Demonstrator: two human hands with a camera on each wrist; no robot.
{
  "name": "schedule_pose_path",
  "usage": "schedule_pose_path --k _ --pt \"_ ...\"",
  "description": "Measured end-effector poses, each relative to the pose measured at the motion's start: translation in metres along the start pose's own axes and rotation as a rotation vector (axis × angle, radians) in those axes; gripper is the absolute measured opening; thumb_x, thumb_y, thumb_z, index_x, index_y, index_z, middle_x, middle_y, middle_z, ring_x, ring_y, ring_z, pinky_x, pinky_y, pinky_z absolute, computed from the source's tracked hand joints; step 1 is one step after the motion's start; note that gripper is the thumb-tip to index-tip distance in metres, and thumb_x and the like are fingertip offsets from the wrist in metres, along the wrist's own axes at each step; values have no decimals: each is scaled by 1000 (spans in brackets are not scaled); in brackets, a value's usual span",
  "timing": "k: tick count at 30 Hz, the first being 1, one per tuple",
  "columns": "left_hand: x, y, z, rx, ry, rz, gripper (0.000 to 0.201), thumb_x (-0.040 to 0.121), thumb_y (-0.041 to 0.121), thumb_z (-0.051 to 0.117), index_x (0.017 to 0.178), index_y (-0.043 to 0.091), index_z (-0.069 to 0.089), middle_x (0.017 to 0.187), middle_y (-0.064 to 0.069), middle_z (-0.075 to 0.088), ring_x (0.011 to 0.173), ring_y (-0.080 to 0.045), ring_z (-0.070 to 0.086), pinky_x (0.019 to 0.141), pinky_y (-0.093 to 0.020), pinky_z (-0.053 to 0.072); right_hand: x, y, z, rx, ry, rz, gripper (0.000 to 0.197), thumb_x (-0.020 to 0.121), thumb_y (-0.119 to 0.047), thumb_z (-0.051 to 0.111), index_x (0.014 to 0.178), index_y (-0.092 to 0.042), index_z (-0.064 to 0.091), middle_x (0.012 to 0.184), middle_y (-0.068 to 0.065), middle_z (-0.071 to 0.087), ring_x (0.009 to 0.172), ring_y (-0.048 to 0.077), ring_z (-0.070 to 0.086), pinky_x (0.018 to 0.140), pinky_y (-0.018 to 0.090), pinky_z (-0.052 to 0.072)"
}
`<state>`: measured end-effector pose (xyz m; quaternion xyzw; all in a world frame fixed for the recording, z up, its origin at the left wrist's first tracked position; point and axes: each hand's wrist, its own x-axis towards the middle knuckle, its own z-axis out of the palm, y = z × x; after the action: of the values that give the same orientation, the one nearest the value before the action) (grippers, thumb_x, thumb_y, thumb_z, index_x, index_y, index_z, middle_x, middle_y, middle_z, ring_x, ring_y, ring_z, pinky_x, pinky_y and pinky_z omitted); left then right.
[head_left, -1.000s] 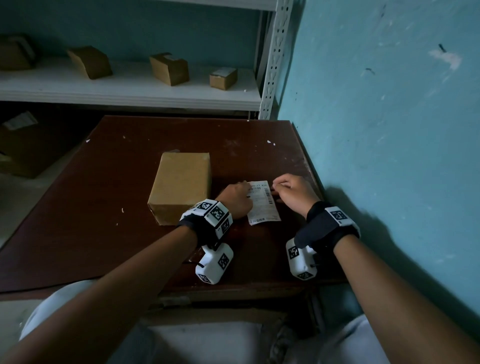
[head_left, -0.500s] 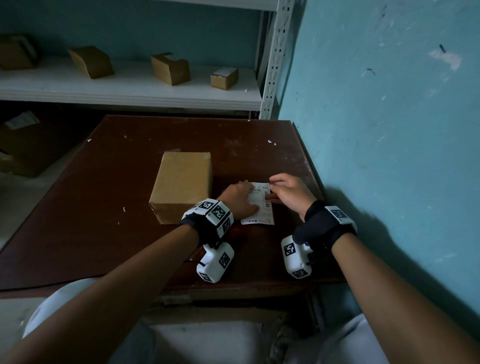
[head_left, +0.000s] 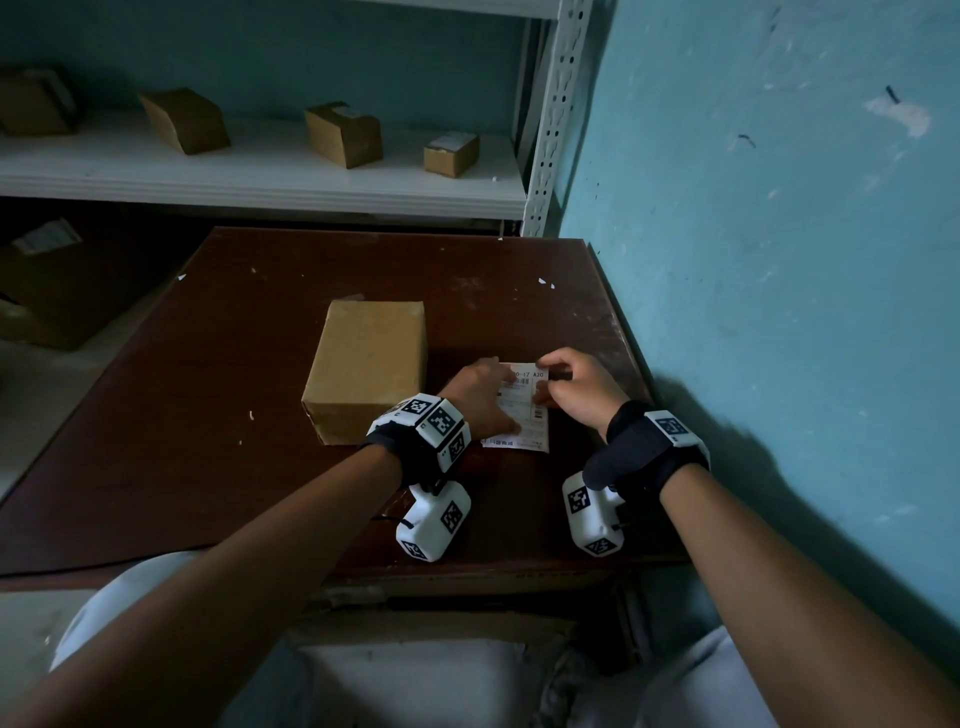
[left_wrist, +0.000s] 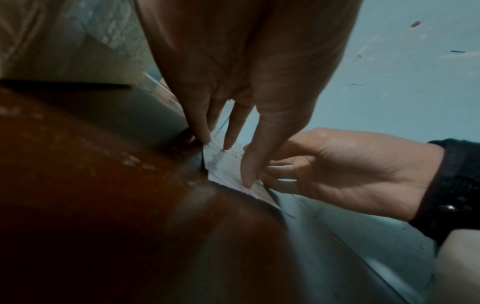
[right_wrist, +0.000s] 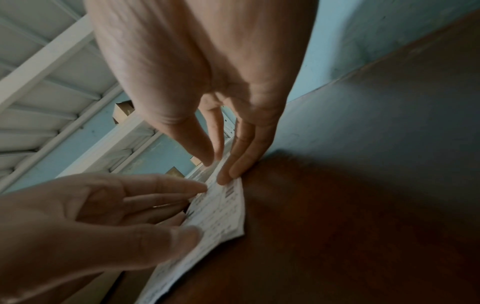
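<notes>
Label (head_left: 523, 415), one, two hands (head_left: 480, 397) (head_left: 576, 395) touching, one box (head_left: 369, 364) beside

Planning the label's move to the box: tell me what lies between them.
Only the left hand, pressing the label flat, lies between it and the cardboard box; the table strip there shows nothing else.

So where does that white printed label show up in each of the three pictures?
Head: the label lies just below centre, right of the cardboard box.
Left wrist: label mid-picture, a pale sliver.
Right wrist: label lower centre, running down-left.
Shared landmark: the brown table beneath it.
</notes>
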<state>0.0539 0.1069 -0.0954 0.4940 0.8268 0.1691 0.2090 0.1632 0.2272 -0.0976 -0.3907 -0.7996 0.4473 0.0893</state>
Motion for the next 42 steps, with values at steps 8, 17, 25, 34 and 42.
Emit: schedule_pose_path --k 8,17,25,34,42 --pt "3 -3 3 -42 15 13 70 75 26 80 137 17 48 154 -12 28 143 -22 26 112 -33 29 -6 -3 -1 9 -8 -17 24 91 -1 53 103 -12 70 111 9 69 98 22 68 89 39 57" --pt "3 -1 -1 -59 46 -11 68 72 19 82 132 19 50 154 -14 23 138 -26 33 102 -26 35 -8 -7 -4 -16 38 -70 25 90 -5 55 102 -10 76 108 6 72 104 19 64 95 36 52" --pt "5 7 -11 -227 199 -1 33 80 17 72 109 20 58 134 -6 43 108 -17 53 84 -22 45 -4 -11 -18 110 181 -106 12 86 -9 66 92 -16 74 100 -1 72 99 14 66 87 31 55" --pt "11 4 -16 -416 312 -20 26 78 2 68 95 21 62 105 1 68 91 -10 65 78 -24 57 -13 -13 -26 87 137 -114 30 82 3 69 104 -17 69 107 -6 65 97 8 61 66 12 48" --pt "5 9 -30 -409 381 54 38 75 5 71 110 19 63 112 3 65 90 -8 64 78 -22 55 -16 -21 -30 144 176 -206 31 84 4 68 112 -10 68 109 -6 60 87 -6 53 57 1 44"
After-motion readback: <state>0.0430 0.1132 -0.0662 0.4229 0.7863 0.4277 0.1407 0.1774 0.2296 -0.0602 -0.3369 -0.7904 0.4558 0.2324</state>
